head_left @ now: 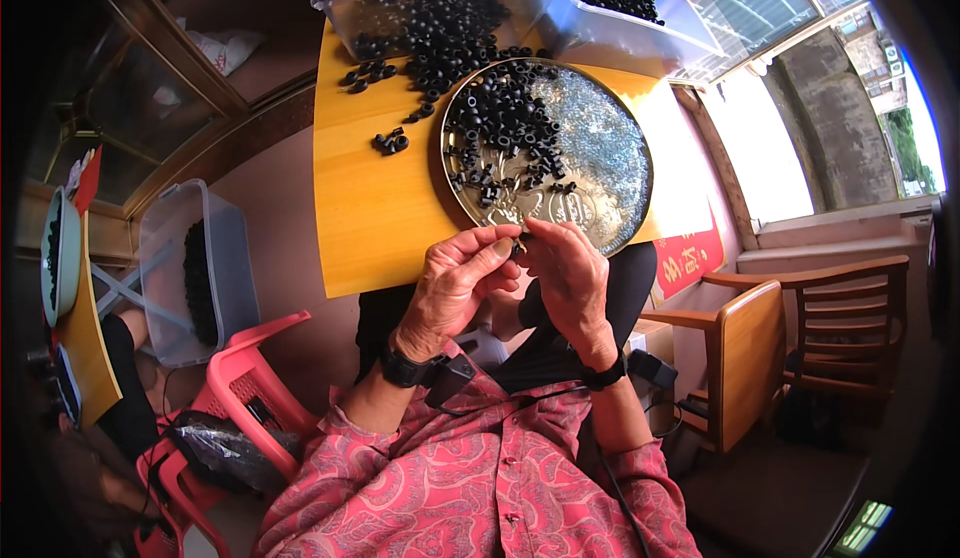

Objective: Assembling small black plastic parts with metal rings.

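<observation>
My left hand and my right hand meet just past the near edge of the table, fingertips pinched together. Between them is a small black part, mostly covered by the fingers. Whether the right fingertips also pinch a second tiny piece cannot be made out. Right beyond the hands lies a round metal tray. Small black ring-shaped parts cover its left side, and many tiny clear, bluish pieces spread over its right side.
The yellow table carries loose black parts and two clear plastic bins at its far end. A pink plastic chair and another clear bin are at left. Wooden chairs stand at right. Someone else sits at far left.
</observation>
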Motion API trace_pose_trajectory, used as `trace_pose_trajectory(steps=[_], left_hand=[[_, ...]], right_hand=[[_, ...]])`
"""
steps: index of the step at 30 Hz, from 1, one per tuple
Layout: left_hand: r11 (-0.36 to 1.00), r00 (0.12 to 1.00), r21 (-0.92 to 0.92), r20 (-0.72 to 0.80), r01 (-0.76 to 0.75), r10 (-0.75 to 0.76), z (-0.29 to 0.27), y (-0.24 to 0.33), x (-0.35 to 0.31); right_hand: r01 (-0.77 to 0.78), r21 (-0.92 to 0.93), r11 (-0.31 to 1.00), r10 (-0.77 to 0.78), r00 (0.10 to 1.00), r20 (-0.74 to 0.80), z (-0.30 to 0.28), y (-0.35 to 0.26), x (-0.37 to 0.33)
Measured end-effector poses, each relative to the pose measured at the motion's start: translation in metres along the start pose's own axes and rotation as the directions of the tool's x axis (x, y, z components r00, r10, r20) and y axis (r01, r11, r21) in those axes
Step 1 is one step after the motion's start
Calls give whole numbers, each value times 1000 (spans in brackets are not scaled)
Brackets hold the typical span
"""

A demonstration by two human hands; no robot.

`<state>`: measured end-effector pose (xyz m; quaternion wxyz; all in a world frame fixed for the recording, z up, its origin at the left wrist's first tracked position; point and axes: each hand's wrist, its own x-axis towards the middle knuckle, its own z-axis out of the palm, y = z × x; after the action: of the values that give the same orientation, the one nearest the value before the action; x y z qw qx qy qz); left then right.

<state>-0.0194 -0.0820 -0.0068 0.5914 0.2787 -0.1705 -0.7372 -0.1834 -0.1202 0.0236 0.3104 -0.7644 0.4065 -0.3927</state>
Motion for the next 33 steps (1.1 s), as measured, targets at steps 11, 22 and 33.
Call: trace_pose_trajectory(steps=[11,22,33], left_hand=[[999,1000,-41,12,15,-14,-4,2,-1],[967,993,-235,87,103,-85,-8,0,-1],[969,995,-236,88,75,-55,-9,-3,-3]], right_hand=[[-77,191,979,83,996,-25,1,-4,-2],[-383,583,717,419,905,78,-3,-21,-7],[-379,514,770,398,914,79,-4,-24,-7]])
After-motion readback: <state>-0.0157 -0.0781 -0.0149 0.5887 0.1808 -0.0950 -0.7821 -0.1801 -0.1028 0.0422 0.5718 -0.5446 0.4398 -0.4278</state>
